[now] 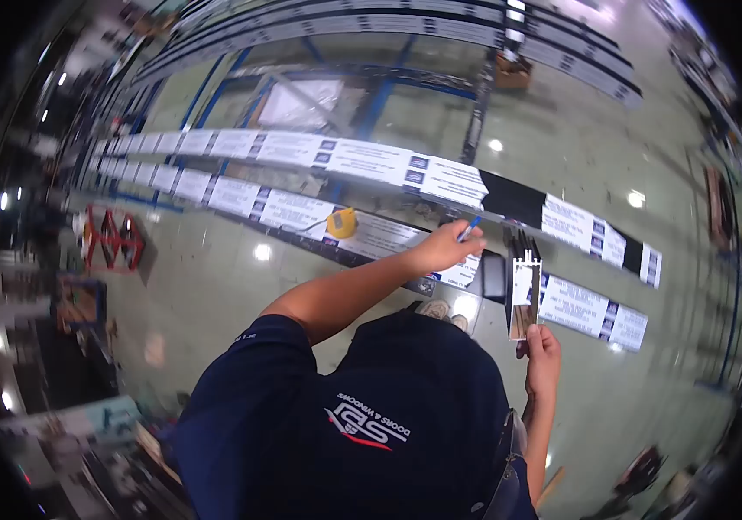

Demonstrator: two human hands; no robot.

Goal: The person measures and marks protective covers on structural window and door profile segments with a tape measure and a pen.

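My left hand (447, 247) is closed around a blue pen (469, 229), above the nearer long wrapped bar. Lower right, my right hand (544, 345) grips the near end of a metal profile (524, 299), whose hollow cut end with small ridges faces up toward me. A dark, flat, rectangular object (493, 276), perhaps a phone, lies between the pen hand and the profile. Left of my left hand, a yellow tape measure (341, 224) rests on the nearer bar (288, 208), which has white printed film.
A second film-wrapped bar (362, 160) runs beyond the nearer one, with a black bare section (514, 201). More wrapped bars (388, 30) lie on blue racks farther off. A red metal stand (113, 238) is on the glossy floor at left.
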